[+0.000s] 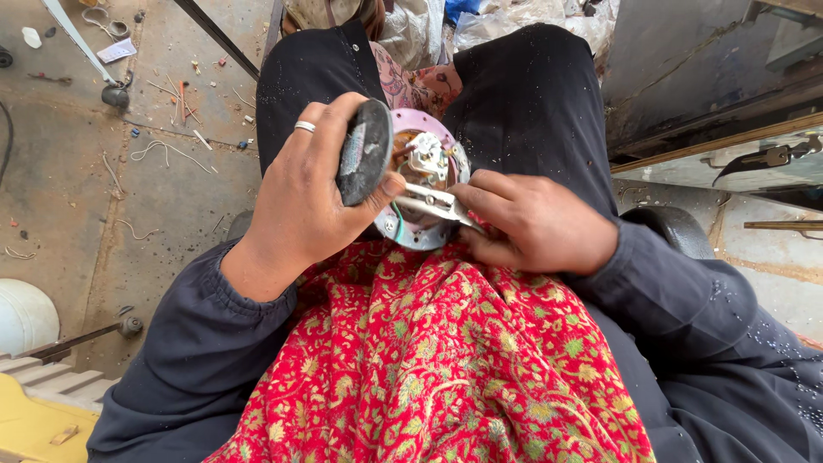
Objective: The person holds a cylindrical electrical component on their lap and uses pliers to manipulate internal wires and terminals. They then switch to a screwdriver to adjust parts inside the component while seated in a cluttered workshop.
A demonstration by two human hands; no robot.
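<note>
My left hand (304, 193), a ring on one finger, grips a dark round disc-shaped part (364, 153) attached to a round metal plate with a pink rim (429, 129). A switch-like metal component and thin wires (426, 161) sit in the plate's middle. My right hand (536, 223) holds metal pliers (437, 204), whose jaws reach into the plate's lower part. All of this rests over my lap, above a red floral cloth (429, 360) and dark trousers.
Bare concrete floor (129, 197) at left carries scattered wire scraps and small debris. A white round container (26, 315) and a yellow object (34, 424) lie at lower left. Metal frames and a tool (763, 159) stand at right.
</note>
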